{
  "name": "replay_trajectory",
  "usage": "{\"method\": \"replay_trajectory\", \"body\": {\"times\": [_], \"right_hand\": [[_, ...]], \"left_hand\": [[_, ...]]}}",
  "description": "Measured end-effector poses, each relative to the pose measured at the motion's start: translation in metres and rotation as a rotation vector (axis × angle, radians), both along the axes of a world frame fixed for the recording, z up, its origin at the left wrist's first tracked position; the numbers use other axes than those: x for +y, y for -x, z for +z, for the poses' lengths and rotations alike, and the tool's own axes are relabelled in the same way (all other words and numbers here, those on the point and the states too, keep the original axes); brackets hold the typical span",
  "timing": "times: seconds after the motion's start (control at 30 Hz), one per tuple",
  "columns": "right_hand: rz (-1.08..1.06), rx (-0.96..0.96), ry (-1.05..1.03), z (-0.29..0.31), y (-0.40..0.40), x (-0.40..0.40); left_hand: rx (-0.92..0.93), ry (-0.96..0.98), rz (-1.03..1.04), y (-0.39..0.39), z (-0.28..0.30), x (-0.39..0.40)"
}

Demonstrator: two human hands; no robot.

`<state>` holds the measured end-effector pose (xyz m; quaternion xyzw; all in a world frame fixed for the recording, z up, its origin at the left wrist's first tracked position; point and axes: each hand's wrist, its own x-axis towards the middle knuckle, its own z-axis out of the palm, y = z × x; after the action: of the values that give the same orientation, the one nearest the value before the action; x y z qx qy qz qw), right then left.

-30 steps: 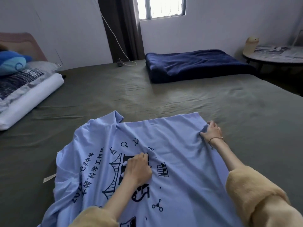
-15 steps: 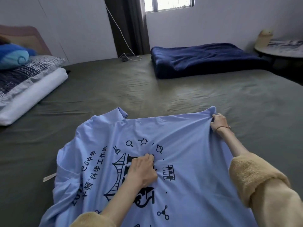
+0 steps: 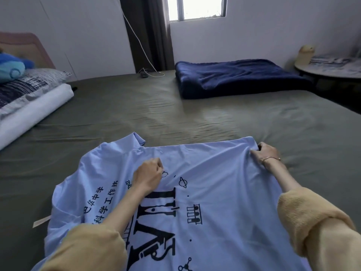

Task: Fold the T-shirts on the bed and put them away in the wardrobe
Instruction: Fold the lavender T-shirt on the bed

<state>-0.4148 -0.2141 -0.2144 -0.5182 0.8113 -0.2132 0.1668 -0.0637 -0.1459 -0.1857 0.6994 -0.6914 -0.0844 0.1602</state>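
T-shirt (image 3: 224,192) showing light blue with black print | bed (image 3: 175,118) showing olive | blanket (image 3: 234,77) showing navy | sleeves (image 3: 312,222) showing yellow | pillow (image 3: 29,85) showing blue-white stripes

T-shirt near me on the bed

The T-shirt (image 3: 214,173) lies on the bed (image 3: 195,114) right before me, my left hand (image 3: 149,174) on its middle, my right hand (image 3: 266,154) at its far right corner. Pillows (image 3: 29,98) lie far left, a folded blanket (image 3: 238,77) far right, a table (image 3: 332,70) beyond it.
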Motion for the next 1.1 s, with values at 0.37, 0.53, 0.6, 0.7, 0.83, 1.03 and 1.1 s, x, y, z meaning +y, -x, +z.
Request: {"method": "replay_trajectory", "body": {"times": [0.37, 0.53, 0.6, 0.7, 0.83, 1.03, 1.1], "right_hand": [[0.013, 0.517, -0.036, -0.009, 0.01, -0.027], [0.023, 0.538, -0.059, -0.015, 0.016, -0.035], [0.019, 0.505, -0.056, -0.017, 0.017, -0.035], [0.026, 0.448, -0.046, -0.017, 0.018, -0.034], [0.048, 0.289, -0.023, -0.018, 0.015, -0.026], [0.082, 0.104, -0.039, -0.008, 0.015, 0.01], [0.092, 0.081, -0.05, -0.005, 0.012, 0.022]], "left_hand": [[-0.426, -0.155, -0.065, -0.004, -0.011, -0.095], [-0.344, -0.005, -0.033, -0.014, -0.019, -0.113], [-0.279, 0.03, -0.022, -0.015, -0.024, -0.117], [-0.196, 0.046, 0.016, -0.016, -0.031, -0.117], [-0.384, -0.03, -0.019, -0.024, -0.038, -0.107], [-0.72, -0.147, -0.07, -0.013, -0.014, -0.072], [-0.729, -0.121, -0.096, -0.016, -0.013, -0.051]]}}
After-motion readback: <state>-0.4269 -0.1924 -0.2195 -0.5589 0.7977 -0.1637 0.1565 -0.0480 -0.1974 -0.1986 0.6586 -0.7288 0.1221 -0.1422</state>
